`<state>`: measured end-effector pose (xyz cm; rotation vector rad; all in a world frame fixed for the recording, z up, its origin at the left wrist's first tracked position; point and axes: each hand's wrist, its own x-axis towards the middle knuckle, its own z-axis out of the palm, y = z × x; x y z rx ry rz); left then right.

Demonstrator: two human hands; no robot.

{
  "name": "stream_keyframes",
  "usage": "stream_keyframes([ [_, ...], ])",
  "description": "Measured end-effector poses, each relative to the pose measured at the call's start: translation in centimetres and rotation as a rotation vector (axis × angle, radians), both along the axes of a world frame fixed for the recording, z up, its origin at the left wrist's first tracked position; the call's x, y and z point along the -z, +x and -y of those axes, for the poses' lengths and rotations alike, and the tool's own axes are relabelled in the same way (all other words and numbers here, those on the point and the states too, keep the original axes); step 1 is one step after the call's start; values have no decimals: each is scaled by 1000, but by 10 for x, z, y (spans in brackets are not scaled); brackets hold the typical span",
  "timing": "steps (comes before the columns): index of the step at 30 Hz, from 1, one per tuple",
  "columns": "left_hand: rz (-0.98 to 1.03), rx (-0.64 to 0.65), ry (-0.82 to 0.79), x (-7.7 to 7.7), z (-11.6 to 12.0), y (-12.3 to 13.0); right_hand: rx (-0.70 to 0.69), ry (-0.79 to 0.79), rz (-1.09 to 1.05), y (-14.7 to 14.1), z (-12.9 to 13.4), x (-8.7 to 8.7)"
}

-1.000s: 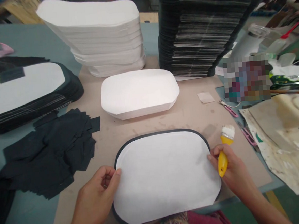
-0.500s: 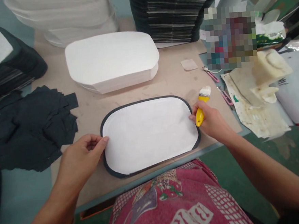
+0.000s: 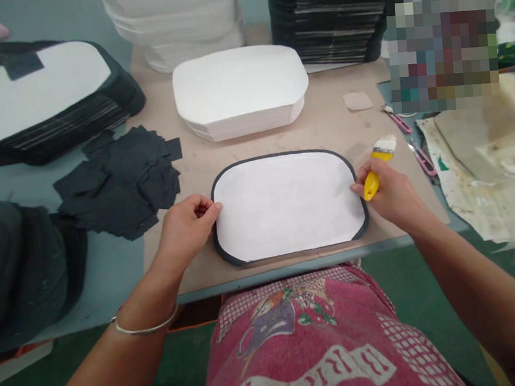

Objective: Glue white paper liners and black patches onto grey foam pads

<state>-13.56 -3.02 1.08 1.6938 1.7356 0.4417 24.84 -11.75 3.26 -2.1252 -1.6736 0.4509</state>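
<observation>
A white rounded panel with a black border [image 3: 285, 206] lies flat on the brown board in front of me. My left hand [image 3: 193, 218] pinches its left edge between thumb and fingers. At the right edge, my right hand [image 3: 384, 187] is closed round a yellow-handled paintbrush [image 3: 373, 185], bristles pointing away from me. Its thumb and fingertips also touch the panel's border. Behind the panel sits a stack of white rounded sheets [image 3: 241, 88]. Left of my left hand is a loose heap of black fabric pieces [image 3: 124, 184].
Black-edged panels form a stack [image 3: 69, 94] at the left, and a tall dark stack [image 3: 338, 22] stands at the back beside a white stack [image 3: 179, 22]. Pink-handled snips [image 3: 425, 160] and a stained cloth [image 3: 464, 184] lie at the right. A dark bundle [image 3: 28, 262] occupies the near left.
My view has swung left, so everything sits further right and more of the left side shows. Both hands keep the same hold on the panel and paintbrush.
</observation>
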Motion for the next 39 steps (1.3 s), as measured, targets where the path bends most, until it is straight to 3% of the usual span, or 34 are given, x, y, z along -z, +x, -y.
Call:
stream_keyframes([
  [9, 70, 10, 54, -8, 5, 6, -9, 9, 31, 14, 4, 14],
  [16, 76, 43, 89, -3, 5, 4, -6, -27, 40, 16, 4, 14],
  [21, -185, 109, 106, -16, 3, 3, 20, -32, 71, 14, 4, 15],
  [23, -317, 107, 227, -24, 5, 13, 12, -38, 62, 12, 3, 16],
  [25, -352, 190, 421, -28, 9, 31, -12, -29, 53, 10, 3, 17],
  [27, -341, 392, 555, -24, 14, 54, -31, -7, 54, 10, 4, 18],
  [29, -361, 581, 576, -14, 18, 75, -49, -2, 76, 10, 6, 19],
  [32, -432, 667, 529, 3, 23, 91, -71, 5, 232, 4, 7, 16],
  [35, -449, 655, 512, 10, 25, 92, -178, 121, 348, -18, 1, 12],
  [39, -451, 650, 496, 6, 24, 88, -474, 208, 182, -58, -17, 18],
])
